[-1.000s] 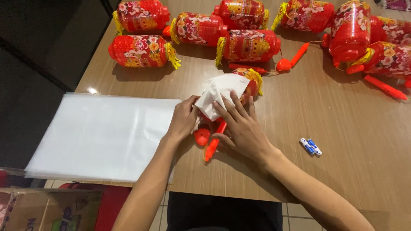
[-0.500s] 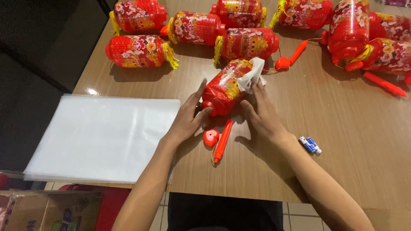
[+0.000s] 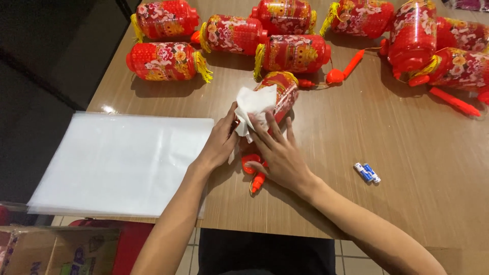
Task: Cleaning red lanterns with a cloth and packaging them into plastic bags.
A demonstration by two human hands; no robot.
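Red floral lantern [image 3: 282, 94] lying on its side, white cloth [image 3: 253, 107] pressed on by right hand [image 3: 280, 155], flat-fingered; left hand [image 3: 220, 142] grip steadying lantern

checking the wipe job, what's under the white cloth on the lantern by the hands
Under the white cloth lies the near end of a red lantern; that end is covered. The right hand presses the cloth; the left hand steadies beside it.

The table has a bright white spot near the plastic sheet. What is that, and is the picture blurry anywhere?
Head view: the spot is glare from a light on the wooden table, beside the clear plastic sheets; the lanterns cast soft shadows; the left hand, right hand and white cloth look sharp; the left edge is dark.
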